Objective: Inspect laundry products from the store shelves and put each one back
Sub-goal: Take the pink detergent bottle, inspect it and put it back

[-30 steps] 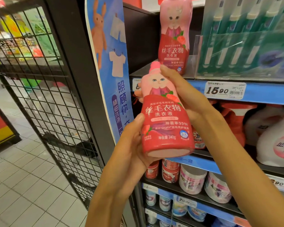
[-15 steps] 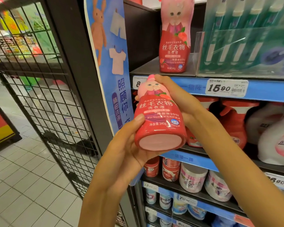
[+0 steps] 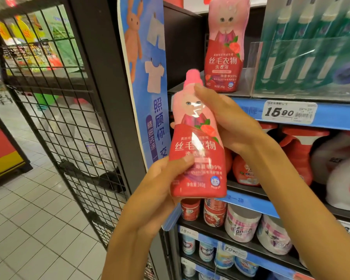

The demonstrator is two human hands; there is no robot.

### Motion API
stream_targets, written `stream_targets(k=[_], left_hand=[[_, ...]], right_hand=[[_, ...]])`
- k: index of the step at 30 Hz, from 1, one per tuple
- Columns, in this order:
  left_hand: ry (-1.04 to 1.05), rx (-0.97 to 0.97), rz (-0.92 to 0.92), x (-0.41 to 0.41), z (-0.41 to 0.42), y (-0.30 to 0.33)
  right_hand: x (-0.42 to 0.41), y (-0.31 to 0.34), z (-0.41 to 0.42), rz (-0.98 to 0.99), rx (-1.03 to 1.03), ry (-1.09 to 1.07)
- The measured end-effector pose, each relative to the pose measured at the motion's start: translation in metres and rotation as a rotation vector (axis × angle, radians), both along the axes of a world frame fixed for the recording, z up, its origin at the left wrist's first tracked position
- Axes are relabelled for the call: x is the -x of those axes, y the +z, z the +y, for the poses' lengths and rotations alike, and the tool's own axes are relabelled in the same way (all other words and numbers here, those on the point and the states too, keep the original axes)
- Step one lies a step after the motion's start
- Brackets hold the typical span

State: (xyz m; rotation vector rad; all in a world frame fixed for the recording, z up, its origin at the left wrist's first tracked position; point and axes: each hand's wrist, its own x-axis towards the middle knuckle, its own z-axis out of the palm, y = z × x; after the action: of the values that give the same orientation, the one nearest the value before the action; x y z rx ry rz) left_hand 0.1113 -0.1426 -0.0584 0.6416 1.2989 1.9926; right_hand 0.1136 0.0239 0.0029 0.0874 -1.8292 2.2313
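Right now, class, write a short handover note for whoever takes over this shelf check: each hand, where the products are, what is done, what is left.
Left hand: grips the low part of the held bottle, thumb on the label.
Right hand: holds its upper part from behind, fingers near the neck.
The bottle is off the shelf, upright, label facing the camera. A matching bottle stands on the top shelf, above the 15.90 price tag.
Done: bottle taken down, being inspected.
Left: put it back, probably beside its match; check the other products.
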Motion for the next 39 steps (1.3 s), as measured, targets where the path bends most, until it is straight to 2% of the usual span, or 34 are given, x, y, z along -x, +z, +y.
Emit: stream_targets(k=[4, 9, 13, 16, 22, 28, 31, 35, 39], left_hand=[[0.09, 0.021, 0.143, 0.004, 0.011, -0.006], [0.109, 0.017, 0.259, 0.014, 0.019, -0.019], [0.115, 0.037, 0.39, 0.024, 0.024, -0.026], [0.157, 0.054, 0.469, 0.033, 0.029, -0.028], [0.242, 0.017, 0.515, 0.046, 0.042, -0.029], [0.238, 0.024, 0.596, 0.05, 0.041, -0.031], [0.168, -0.002, 0.562, 0.047, 0.039, -0.034], [0.109, -0.045, 0.44, 0.042, 0.04, -0.036], [0.138, -0.009, 0.442, 0.036, 0.046, -0.038]], right_hand=[[-0.005, 0.002, -0.003, 0.165, -0.032, 0.014], [-0.011, -0.008, 0.007, 0.193, -0.154, -0.07], [-0.016, -0.015, 0.014, 0.302, -0.09, -0.027], [-0.022, -0.019, 0.018, 0.382, -0.122, 0.021], [-0.034, -0.02, 0.021, 0.424, -0.245, 0.045], [-0.043, -0.022, 0.025, 0.433, -0.35, 0.057], [-0.041, -0.019, 0.029, 0.454, -0.327, 0.031], [-0.031, -0.013, 0.026, 0.465, -0.128, 0.2], [-0.026, -0.012, 0.022, 0.44, -0.047, 0.112]])
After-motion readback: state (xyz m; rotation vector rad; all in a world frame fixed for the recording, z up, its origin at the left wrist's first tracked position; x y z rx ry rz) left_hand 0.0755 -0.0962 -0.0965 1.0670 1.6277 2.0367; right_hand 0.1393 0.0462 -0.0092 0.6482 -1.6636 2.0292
